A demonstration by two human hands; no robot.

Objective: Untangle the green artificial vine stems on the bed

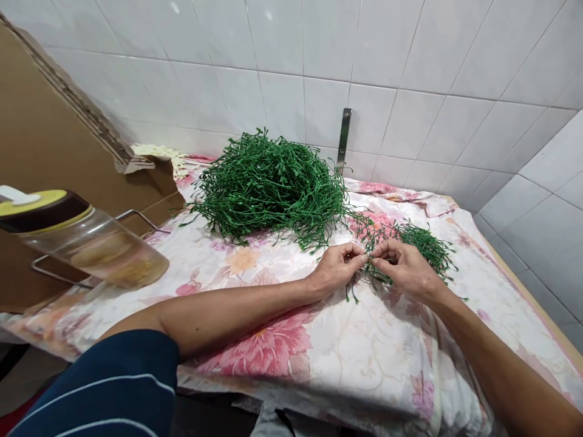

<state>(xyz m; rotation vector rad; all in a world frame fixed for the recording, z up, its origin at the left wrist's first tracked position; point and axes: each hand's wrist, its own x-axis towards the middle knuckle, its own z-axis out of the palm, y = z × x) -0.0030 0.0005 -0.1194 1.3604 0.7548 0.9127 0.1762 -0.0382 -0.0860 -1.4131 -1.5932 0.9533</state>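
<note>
Pinching thin green artificial sprigs (353,294) between thumb and fingers, the left hand (336,267) and right hand (410,270) meet tip to tip, right of the middle of the table; exactly which stem each one grips cannot be told. Loose stem ends hang below the fingertips onto the cloth. Just beyond the right hand, toward the table's right edge, lies a small bunch (426,246) of the same greenery, and stray stems link this area with a large tangled heap (273,182) near the far edge, its tips knobbed like buds.

At the table's left end, a clear bottle (122,249) leans in view, with a yellow and dark brown lid (45,209) topped by a white piece; something amber shows at its bottom, liquid or solid being unclear. A bent metal wire (141,215) shows beside it. Behind rises a brown cardboard box (59,152) with torn flaps, and cream-coloured pieces (168,159) lie past it by the far left corner.

A white cloth (364,370) printed with pink, orange and purple flowers covers the table, leaving a wooden strip (537,291) along the right edge. Pale glossy tiles (282,36) line the walls, with an upright metal bracket (345,136) behind the heap. The left sleeve (113,382) is navy with white stripes.
</note>
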